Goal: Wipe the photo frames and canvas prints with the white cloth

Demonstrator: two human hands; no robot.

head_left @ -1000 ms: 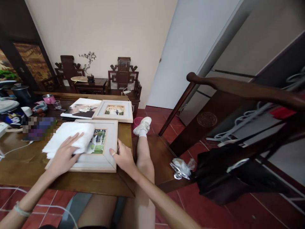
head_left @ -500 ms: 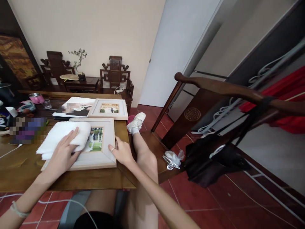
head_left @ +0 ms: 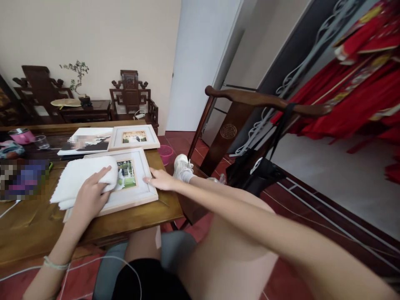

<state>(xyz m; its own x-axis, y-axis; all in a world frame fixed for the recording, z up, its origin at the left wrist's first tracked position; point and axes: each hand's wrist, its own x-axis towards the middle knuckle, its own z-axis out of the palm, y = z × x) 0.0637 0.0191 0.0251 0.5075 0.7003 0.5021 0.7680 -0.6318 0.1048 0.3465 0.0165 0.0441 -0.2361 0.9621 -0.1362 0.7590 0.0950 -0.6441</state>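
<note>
Where the bare left hand [head_left: 90,196] rests: on a folded white towel [head_left: 78,177] that covers the left part of a pale wooden, rectangular picture frame [head_left: 140,195]; its fingers stretch flat, thumb apart, though whether they grip the cloth cannot be told.
Right hand [head_left: 162,180]: at the frame's opposite side, pinching the right border, thumb on top and fingers at the outer edge.
Picture frame: flat on a glossy brown wooden table [head_left: 25,225], its off-white mat surrounding a partly covered photograph [head_left: 128,177] of green lawn and white railings.
White towel: thick, layered, uneven along its left edge.
</note>
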